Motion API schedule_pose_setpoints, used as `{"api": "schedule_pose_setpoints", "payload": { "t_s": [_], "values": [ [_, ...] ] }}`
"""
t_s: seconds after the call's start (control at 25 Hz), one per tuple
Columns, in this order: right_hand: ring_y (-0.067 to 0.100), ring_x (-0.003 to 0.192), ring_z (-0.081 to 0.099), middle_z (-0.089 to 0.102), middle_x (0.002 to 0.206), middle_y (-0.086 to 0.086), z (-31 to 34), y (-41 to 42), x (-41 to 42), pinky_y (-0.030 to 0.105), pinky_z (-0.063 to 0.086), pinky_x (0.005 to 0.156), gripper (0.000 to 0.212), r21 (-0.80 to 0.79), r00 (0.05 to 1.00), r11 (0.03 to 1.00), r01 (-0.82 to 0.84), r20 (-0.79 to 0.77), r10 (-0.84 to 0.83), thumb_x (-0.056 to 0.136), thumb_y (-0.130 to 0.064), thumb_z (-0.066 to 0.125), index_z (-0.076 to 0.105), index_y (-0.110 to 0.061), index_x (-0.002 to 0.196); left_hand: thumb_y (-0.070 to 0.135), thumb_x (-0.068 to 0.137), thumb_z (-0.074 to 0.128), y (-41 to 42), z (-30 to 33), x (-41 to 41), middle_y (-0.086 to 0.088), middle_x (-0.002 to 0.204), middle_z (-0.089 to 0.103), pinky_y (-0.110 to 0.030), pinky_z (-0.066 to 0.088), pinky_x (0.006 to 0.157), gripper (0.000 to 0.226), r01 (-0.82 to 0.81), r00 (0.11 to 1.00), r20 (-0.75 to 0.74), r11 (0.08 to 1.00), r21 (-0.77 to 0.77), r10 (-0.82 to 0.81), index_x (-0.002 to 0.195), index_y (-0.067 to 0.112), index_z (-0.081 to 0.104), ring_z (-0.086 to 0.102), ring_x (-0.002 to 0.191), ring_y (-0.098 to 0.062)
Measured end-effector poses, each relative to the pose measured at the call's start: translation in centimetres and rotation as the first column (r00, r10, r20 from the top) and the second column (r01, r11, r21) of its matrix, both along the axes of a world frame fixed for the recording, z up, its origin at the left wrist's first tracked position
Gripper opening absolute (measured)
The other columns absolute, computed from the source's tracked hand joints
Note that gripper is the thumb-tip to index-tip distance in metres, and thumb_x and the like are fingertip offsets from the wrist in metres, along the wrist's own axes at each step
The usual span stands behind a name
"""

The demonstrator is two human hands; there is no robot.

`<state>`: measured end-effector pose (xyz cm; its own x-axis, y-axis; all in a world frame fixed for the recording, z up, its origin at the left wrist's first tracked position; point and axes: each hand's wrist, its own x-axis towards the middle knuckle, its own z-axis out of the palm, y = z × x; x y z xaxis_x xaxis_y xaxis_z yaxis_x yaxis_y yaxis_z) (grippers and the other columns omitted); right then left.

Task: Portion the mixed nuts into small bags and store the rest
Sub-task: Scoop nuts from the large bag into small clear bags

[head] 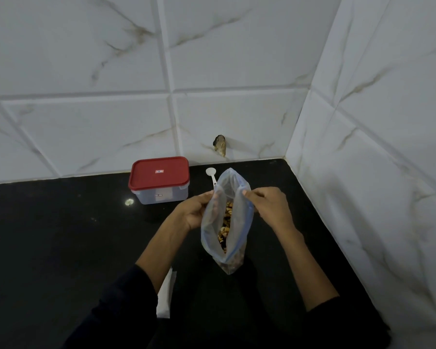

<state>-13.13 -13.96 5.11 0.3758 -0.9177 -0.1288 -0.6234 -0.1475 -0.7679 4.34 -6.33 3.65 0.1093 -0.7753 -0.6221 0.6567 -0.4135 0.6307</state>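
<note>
Left hand (195, 210) and right hand (268, 206) raised over counter (61, 235), each pinching one rim of nut bag (225, 222), mouth spread open.

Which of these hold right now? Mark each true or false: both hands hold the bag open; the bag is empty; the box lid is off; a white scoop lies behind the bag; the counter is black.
1. Both hands hold the bag open: true. The left hand and right hand pinch opposite sides of the bag mouth.
2. The bag is empty: false. Nuts show inside.
3. The box lid is off: false. The red lid sits on the box.
4. A white scoop lies behind the bag: true.
5. The counter is black: true.
</note>
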Motion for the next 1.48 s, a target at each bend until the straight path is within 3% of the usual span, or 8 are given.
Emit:
{"api": "schedule_pose_setpoints", "payload": {
  "t_s": [0.12,0.24,0.32,0.44,0.56,0.68,1.16,1.48],
  "values": [
    [0.021,0.075,0.057,0.062,0.083,0.01,0.1,0.1,0.0,0.026,0.047,0.067,0.021,0.181,0.993,0.983,0.012,0.112,-0.033,0.094,-0.026,0.058,0.068,-0.007,0.095,0.015,0.093,0.053,-0.2,0.3,-0.8,-0.016,0.102,0.06,-0.04,0.049,0.075,0.023,-0.02,0.999,-0.039,1.0,0.012,0.021,0.114,0.011,0.062,0.058,0.091,-0.026],
    [0.014,0.065,0.052,0.06,0.082,0.009,0.4,-0.2,-0.4,0.021,0.049,0.056,0.024,0.758,0.749,0.62,-0.202,0.528,-0.4,0.091,-0.017,0.059,0.066,-0.005,0.111,0.015,0.093,0.053,-0.2,0.2,-1.1,-0.016,0.103,0.06,-0.039,0.051,0.078,0.025,-0.042,0.997,-0.067,0.999,0.004,0.042,0.117,0.01,0.061,0.058,0.092,-0.026],
    [0.009,0.057,0.05,0.061,0.078,0.008,0.1,-0.3,-0.8,0.017,0.047,0.048,0.022,0.82,0.616,0.504,-0.27,0.55,-0.565,0.091,-0.013,0.058,0.065,-0.004,0.11,0.017,0.094,0.053,0.0,0.1,-1.1,-0.017,0.11,0.06,-0.04,0.052,0.079,0.029,-0.017,1.0,-0.022,0.999,-0.044,0.016,0.121,0.011,0.06,0.059,0.099,-0.027],
    [0.014,0.068,0.058,0.064,0.086,0.01,-0.2,-0.4,-0.8,0.026,0.053,0.062,0.018,0.743,0.702,0.656,-0.131,0.537,-0.467,0.091,-0.016,0.06,0.067,-0.006,0.104,0.024,0.096,0.05,1.0,0.2,-0.7,-0.016,0.119,0.059,-0.04,0.052,0.085,0.032,0.155,0.952,0.282,0.983,-0.1,-0.121,0.124,0.011,0.056,0.06,0.108,-0.028],
    [0.015,0.071,0.062,0.066,0.09,0.007,0.6,0.7,-1.1,0.025,0.053,0.062,0.018,0.421,0.93,0.902,0.093,0.288,-0.23,0.094,-0.031,0.057,0.065,-0.014,0.097,0.034,0.098,0.046,2.9,0.9,-0.5,-0.009,0.108,0.063,-0.032,0.054,0.079,0.03,0.356,0.667,0.685,0.933,0.053,-0.293,0.113,0.013,0.061,0.065,0.096,-0.022],
    [0.009,0.067,0.062,0.063,0.088,-0.002,1.6,3.6,-1.9,0.016,0.045,0.052,0.021,0.157,0.998,0.987,0.038,0.051,-0.047,0.095,-0.041,0.052,0.059,-0.022,0.1,0.045,0.095,0.045,4.8,1.9,-1.1,0.0,0.09,0.065,-0.023,0.052,0.067,0.036,0.382,0.436,0.808,0.894,0.232,-0.396,0.101,0.015,0.064,0.065,0.077,-0.013],
    [0.007,0.078,0.065,0.06,0.084,-0.009,0.2,8.4,-0.5,0.028,0.058,0.07,0.025,0.099,0.974,0.985,-0.142,-0.166,0.157,0.091,-0.047,0.055,0.058,-0.022,0.091,0.028,0.099,0.046,7.5,3.1,-5.5,-0.005,0.077,0.066,-0.022,0.056,0.06,0.028,0.357,0.498,0.735,0.881,0.311,-0.461,0.095,0.007,0.063,0.065,0.061,-0.011],
    [0.016,0.064,0.067,0.069,0.082,0.01,0.2,8.7,-1.2,0.036,0.06,0.064,0.017,0.299,0.932,0.953,-0.05,0.356,-0.063,0.092,-0.024,0.06,0.07,-0.01,0.091,0.024,0.1,0.045,7.5,3.4,-4.9,-0.009,0.074,0.067,-0.018,0.052,0.05,0.029,0.28,0.485,0.792,0.924,0.262,-0.371,0.089,0.004,0.063,0.064,0.052,-0.01]
  ]
}}
